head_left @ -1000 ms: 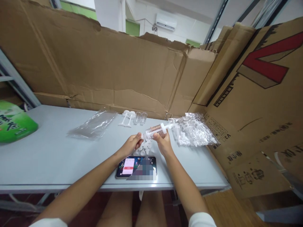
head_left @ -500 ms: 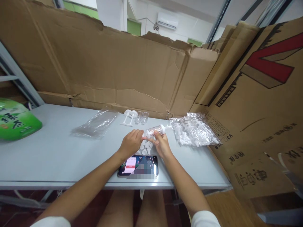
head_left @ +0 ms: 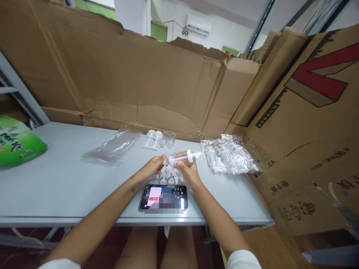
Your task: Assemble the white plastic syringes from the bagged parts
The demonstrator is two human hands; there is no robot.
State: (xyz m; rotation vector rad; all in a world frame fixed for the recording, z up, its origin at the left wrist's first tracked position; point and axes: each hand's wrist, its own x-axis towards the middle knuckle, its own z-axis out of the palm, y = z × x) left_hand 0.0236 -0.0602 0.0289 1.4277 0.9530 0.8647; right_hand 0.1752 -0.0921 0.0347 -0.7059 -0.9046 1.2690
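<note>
My right hand (head_left: 188,171) is closed round a clear plastic syringe-like tube (head_left: 180,157), held level above the grey table (head_left: 64,186). My left hand (head_left: 153,167) pinches the tube's left tip, its fingers pressed together there. Under both hands lies a small heap of white plastic caps (head_left: 168,175). A phone (head_left: 163,197) with a lit screen lies flat just in front of the heap.
A clear bag of white plastic parts (head_left: 228,155) lies to the right. An empty clear bag (head_left: 112,147) lies left of centre. Two finished tubes with white plungers (head_left: 158,139) rest by the cardboard wall (head_left: 134,82). A green packet (head_left: 17,142) sits at the far left.
The tube dropped toward the caps half a second ago and has come back up slightly. My left hand has shifted onto its left tip.
</note>
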